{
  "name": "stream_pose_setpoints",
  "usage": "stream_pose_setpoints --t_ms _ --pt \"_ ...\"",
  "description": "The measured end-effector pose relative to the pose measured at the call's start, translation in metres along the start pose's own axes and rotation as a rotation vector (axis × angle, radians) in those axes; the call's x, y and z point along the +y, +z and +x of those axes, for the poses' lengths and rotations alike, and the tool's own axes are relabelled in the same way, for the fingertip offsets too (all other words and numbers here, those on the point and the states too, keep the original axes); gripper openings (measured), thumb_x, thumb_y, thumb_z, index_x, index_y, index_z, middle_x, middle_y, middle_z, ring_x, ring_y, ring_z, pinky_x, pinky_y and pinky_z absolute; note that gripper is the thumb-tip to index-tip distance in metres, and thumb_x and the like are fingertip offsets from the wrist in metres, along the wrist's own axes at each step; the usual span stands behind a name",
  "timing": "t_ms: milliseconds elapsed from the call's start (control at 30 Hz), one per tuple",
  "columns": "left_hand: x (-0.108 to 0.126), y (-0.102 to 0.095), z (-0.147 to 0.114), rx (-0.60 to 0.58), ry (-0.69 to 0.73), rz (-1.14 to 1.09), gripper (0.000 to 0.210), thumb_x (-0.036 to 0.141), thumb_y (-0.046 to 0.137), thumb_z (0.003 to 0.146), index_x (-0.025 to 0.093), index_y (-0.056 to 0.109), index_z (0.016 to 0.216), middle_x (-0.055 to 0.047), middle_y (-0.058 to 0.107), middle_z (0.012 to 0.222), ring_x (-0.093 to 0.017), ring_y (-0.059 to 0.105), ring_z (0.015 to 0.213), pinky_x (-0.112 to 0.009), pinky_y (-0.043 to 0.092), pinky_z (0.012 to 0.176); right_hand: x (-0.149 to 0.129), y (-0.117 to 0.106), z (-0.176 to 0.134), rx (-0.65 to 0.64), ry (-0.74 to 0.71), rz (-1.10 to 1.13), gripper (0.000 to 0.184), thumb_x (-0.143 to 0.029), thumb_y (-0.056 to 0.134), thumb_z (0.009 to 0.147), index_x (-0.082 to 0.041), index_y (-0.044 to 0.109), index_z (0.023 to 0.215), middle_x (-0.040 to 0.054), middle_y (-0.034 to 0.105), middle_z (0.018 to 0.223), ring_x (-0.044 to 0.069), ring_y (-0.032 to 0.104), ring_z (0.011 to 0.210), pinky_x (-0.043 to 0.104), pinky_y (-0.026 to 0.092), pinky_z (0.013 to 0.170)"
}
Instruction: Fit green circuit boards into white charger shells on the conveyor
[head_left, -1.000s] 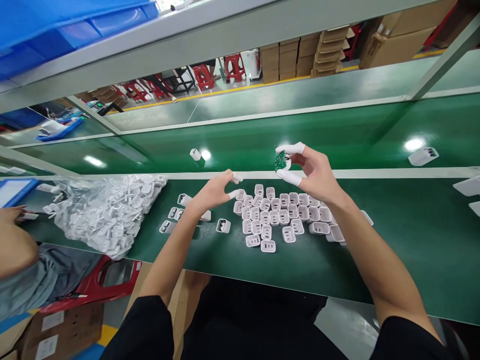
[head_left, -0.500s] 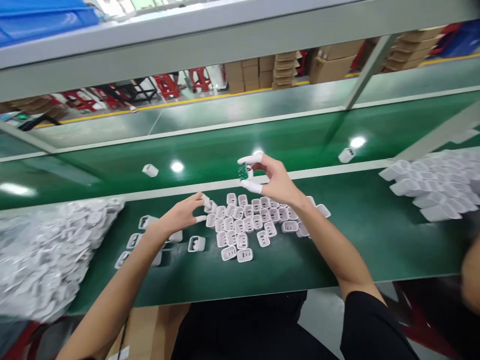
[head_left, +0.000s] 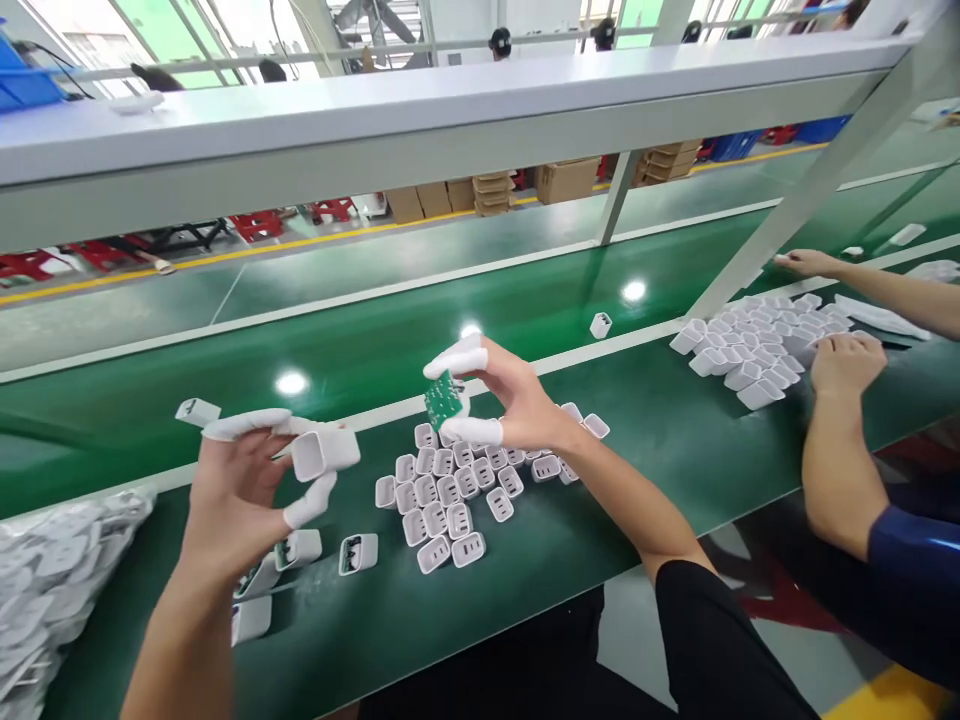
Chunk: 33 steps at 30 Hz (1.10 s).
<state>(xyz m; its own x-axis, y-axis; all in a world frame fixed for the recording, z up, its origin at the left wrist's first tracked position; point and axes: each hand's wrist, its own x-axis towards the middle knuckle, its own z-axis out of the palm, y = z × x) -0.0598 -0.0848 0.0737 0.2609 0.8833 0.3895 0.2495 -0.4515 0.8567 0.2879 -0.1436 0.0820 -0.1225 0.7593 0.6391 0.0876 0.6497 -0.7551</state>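
My left hand (head_left: pixel 247 480), with white finger cots on its fingertips, grips a white charger housing (head_left: pixel 325 453) whose open end faces left. In my right hand (head_left: pixel 502 395), also in finger cots, a green circuit board (head_left: pixel 442 400) is pinched between thumb and fingers. Both hands are raised above the green bench. Below and between them stands a cluster of white charger housings (head_left: pixel 448 490) with slots showing inside. Several housings with parts inside, one of them a filled housing (head_left: pixel 358 554), lie near my left forearm.
A bagged heap of white plastic parts (head_left: pixel 75 570) lies at the left. Past the bench edge, single housings (head_left: pixel 600 325) rest on the green belt (head_left: pixel 375 350). At the right, a co-worker's hands (head_left: pixel 847 365) are beside a pile of white housings (head_left: pixel 750 345). A shelf (head_left: pixel 450 110) crosses above.
My left hand has lifted a charger housing from the cluster and moved left with it. The circuit board in my right hand is lower and turned. The view has swung up and right.
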Motion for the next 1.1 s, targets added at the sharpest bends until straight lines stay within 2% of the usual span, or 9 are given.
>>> stream_pose_setpoints --t_ms 33,133,200,267,333,433,667,867,1100 --pt "0.015 0.006 -0.003 -0.008 0.083 -0.008 0.079 0.031 0.104 0.058 0.051 0.073 0.128 0.008 0.083 0.119 -0.031 0.086 0.103 -0.056 0.078 0.091 -0.009 0.002 0.000 -0.001 -0.061 -0.001 0.042 -0.047 0.092 0.096 -0.035 0.080 0.134 0.0069 0.078 0.132 0.028 0.075 0.117 0.053 0.070 0.105" --pt "0.047 0.027 -0.003 -0.129 0.411 -0.025 0.076 0.016 0.102 0.066 0.035 0.078 0.136 -0.004 0.083 0.116 -0.028 0.083 0.098 -0.045 0.074 0.082 -0.032 0.008 -0.001 0.034 -0.237 0.018 0.052 -0.034 0.094 0.096 -0.035 0.076 0.144 0.0069 0.081 0.135 0.028 0.078 0.120 0.051 0.073 0.099" --pt "0.056 0.042 0.003 -0.168 0.583 -0.058 0.076 0.016 0.101 0.070 0.030 0.078 0.141 -0.008 0.081 0.116 -0.027 0.080 0.100 -0.041 0.071 0.079 -0.040 0.011 -0.003 0.091 -0.281 0.033 0.061 -0.023 0.097 0.091 -0.033 0.076 0.147 0.0070 0.083 0.131 0.028 0.080 0.119 0.049 0.074 0.098" --pt "0.054 0.054 0.011 -0.149 0.666 -0.112 0.075 0.021 0.102 0.074 0.031 0.076 0.144 -0.008 0.081 0.114 -0.027 0.078 0.098 -0.042 0.068 0.077 -0.040 0.012 -0.005 0.112 -0.263 0.034 0.064 -0.016 0.100 0.084 -0.031 0.079 0.142 0.0073 0.086 0.126 0.029 0.082 0.115 0.048 0.075 0.095" --pt "0.048 0.063 0.017 -0.098 0.686 -0.152 0.071 0.024 0.101 0.077 0.031 0.077 0.143 -0.009 0.080 0.112 -0.027 0.077 0.095 -0.043 0.067 0.075 -0.035 0.014 -0.007 0.081 -0.236 0.033 0.062 -0.016 0.104 0.080 -0.030 0.082 0.137 0.0071 0.087 0.119 0.029 0.083 0.109 0.048 0.076 0.089" --pt "0.038 0.070 0.020 -0.062 0.690 -0.145 0.067 0.020 0.099 0.078 0.029 0.078 0.141 -0.009 0.080 0.115 -0.027 0.077 0.096 -0.043 0.067 0.077 -0.024 0.021 -0.009 0.030 -0.235 0.021 0.059 -0.023 0.105 0.082 -0.031 0.083 0.137 0.0063 0.088 0.116 0.030 0.085 0.105 0.049 0.076 0.084" --pt "0.028 0.066 0.022 -0.072 0.693 -0.098 0.072 0.013 0.093 0.076 0.026 0.075 0.144 -0.009 0.082 0.116 -0.025 0.077 0.097 -0.040 0.068 0.076 -0.014 0.032 -0.008 0.146 -0.311 -0.105 0.062 -0.031 0.109 0.081 -0.034 0.083 0.138 0.0072 0.088 0.113 0.032 0.085 0.100 0.051 0.075 0.074" --pt "0.028 0.069 0.025 -0.049 0.775 -0.003 0.070 0.009 0.086 0.081 0.028 0.074 0.147 -0.008 0.080 0.117 -0.023 0.079 0.097 -0.037 0.069 0.073 -0.009 0.034 -0.014 0.097 -0.311 -0.165 0.070 -0.027 0.103 0.087 -0.034 0.079 0.152 0.0074 0.089 0.123 0.032 0.084 0.102 0.052 0.075 0.075" --pt "0.029 0.070 0.022 -0.047 0.793 0.006 0.070 0.008 0.086 0.083 0.027 0.073 0.149 -0.008 0.077 0.119 -0.023 0.079 0.098 -0.035 0.070 0.073 -0.005 0.037 -0.019 0.104 -0.274 -0.225 0.078 -0.028 0.104 0.088 -0.045 0.074 0.158 0.0064 0.089 0.125 0.035 0.084 0.101 0.056 0.074 0.069"
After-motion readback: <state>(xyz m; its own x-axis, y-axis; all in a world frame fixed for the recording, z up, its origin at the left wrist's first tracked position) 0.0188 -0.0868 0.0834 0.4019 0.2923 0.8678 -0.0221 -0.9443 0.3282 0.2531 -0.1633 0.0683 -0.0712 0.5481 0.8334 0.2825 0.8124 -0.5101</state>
